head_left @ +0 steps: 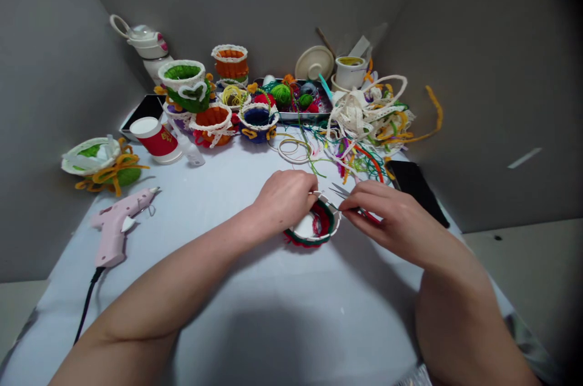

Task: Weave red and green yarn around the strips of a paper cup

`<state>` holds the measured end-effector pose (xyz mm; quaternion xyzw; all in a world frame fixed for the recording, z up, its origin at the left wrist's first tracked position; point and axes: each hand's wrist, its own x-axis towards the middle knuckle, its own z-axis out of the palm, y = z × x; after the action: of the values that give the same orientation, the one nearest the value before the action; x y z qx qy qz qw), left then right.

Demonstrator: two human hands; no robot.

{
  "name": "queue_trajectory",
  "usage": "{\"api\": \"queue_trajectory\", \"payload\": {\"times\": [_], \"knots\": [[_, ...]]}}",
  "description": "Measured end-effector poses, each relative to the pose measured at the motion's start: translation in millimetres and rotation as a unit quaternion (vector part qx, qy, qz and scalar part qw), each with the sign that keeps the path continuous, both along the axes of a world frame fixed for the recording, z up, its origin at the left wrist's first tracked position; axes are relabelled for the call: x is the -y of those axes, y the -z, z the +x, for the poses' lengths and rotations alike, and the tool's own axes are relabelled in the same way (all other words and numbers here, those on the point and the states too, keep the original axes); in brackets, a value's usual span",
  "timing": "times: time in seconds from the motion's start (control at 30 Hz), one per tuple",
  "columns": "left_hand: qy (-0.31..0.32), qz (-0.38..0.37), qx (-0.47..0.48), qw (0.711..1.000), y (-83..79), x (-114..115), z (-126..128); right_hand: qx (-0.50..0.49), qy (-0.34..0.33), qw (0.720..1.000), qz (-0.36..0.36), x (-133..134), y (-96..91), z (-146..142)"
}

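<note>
Gripping a yarn-wrapped cup (325, 223) with the left hand (290, 193), apparently for steadiness; holding scissors (339, 190) in the right hand (387, 209) just beside it, likely for close reach.

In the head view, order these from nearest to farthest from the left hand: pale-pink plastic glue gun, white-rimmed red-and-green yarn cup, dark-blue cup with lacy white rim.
1. Red-and-green yarn cup, touching the left hand.
2. Dark-blue cup, beyond the hand.
3. Glue gun, well off left.
</note>
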<state>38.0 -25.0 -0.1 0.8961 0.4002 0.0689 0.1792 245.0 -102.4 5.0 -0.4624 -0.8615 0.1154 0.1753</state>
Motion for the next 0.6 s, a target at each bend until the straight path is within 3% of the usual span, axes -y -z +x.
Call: {"api": "queue_trajectory", "payload": {"times": [0.3, 0.6], "knots": [[0.002, -0.001, 0.001, 1.000, 0.7, 0.2, -0.3, 0.025, 0.017, 0.999, -0.043, -3.6, 1.9, 0.2], [-0.001, 0.006, -0.004, 1.000, 1.3, -1.2, -0.1, 0.035, 0.016, 0.999, -0.019, 4.8, -2.4, -2.5]]}}
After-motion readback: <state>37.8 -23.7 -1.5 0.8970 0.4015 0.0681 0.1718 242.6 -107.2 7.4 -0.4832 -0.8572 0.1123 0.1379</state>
